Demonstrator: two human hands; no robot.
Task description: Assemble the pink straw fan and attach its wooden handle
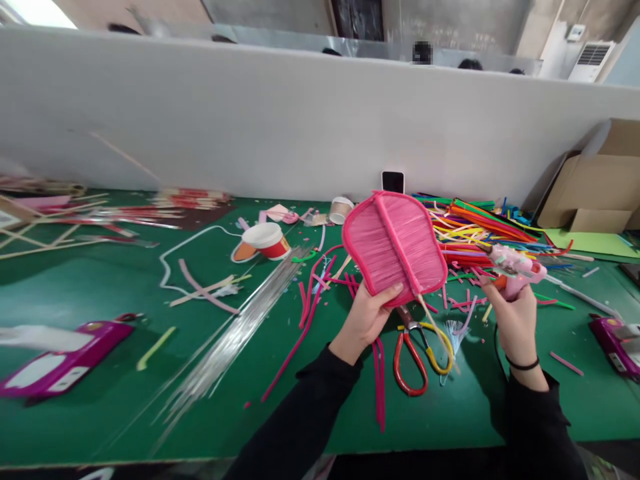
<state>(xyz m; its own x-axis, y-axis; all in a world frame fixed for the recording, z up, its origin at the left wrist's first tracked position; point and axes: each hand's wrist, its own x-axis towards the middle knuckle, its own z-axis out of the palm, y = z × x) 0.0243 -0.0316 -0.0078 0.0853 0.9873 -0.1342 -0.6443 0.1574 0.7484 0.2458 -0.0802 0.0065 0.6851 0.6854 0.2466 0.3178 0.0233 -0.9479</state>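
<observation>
My left hand (367, 320) grips the lower edge of a pink fan-shaped panel (370, 240), thumb on its face. A pink rim runs round the panel, a thick pink rib crosses its middle, and a thin pale stick sticks out below. In my right hand (515, 320) is a pink glue gun (517, 270), fingers round its grip near the orange trigger. The nozzle points left toward the panel, apart from it. Scissors (411, 363) with one red and one yellow handle lie under the panel, their blades partly hidden.
Coloured pipe cleaners (480, 227) are heaped behind the glue gun. Clear thin rods (240, 327) lie in a bundle left of centre. Paper cups (265, 240), a phone (393, 181), purple power strips (70, 357), and a cardboard box (590, 180) stand about the green table (200, 427).
</observation>
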